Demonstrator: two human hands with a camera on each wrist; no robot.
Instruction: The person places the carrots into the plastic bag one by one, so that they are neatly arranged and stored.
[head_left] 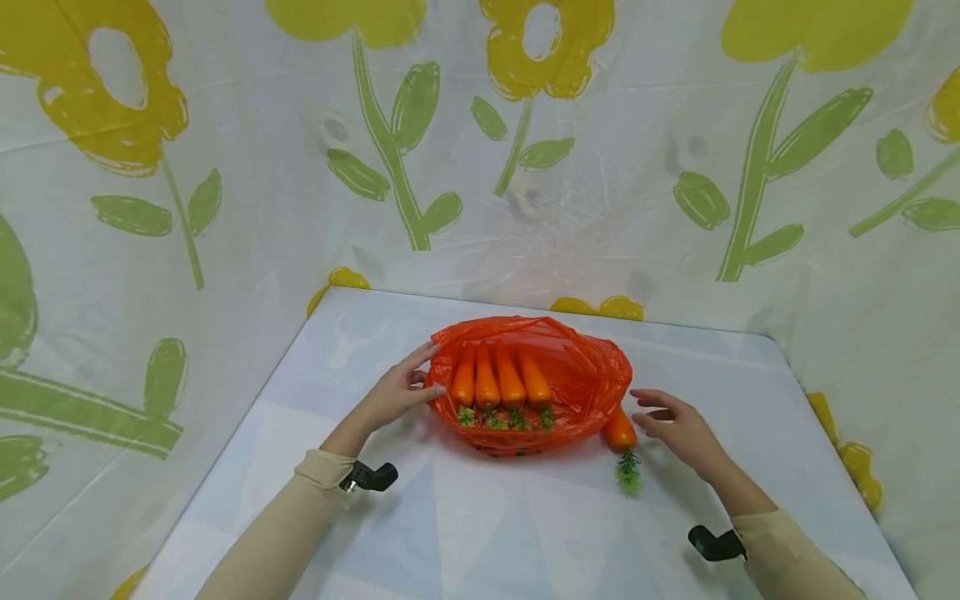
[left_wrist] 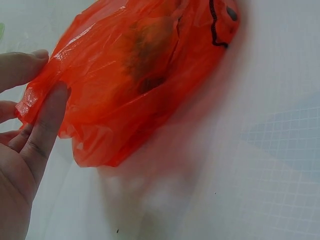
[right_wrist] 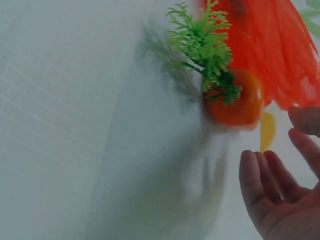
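Observation:
A red plastic bag [head_left: 585, 358] lies on the table with its mouth spread open. Several toy carrots [head_left: 510, 383] lie side by side inside, their green tops toward the person. My left hand [head_left: 393, 393] holds the bag's left edge; in the left wrist view, the thin plastic [left_wrist: 100, 90] passes between its thumb and fingers. Just outside the bag's right side is one more carrot [head_left: 620, 433], its leafy top pointing toward the person and its far end hidden by the bag. Beside that carrot, my right hand [head_left: 678, 429] holds nothing, fingers loosely bent and apart from it.
A pale table [head_left: 480, 533] with faint blue triangle shapes carries everything. Behind it and at the sides hang white sheets [head_left: 615, 167] printed with yellow flowers and green leaves. Each wrist wears a black camera mount [head_left: 372, 477].

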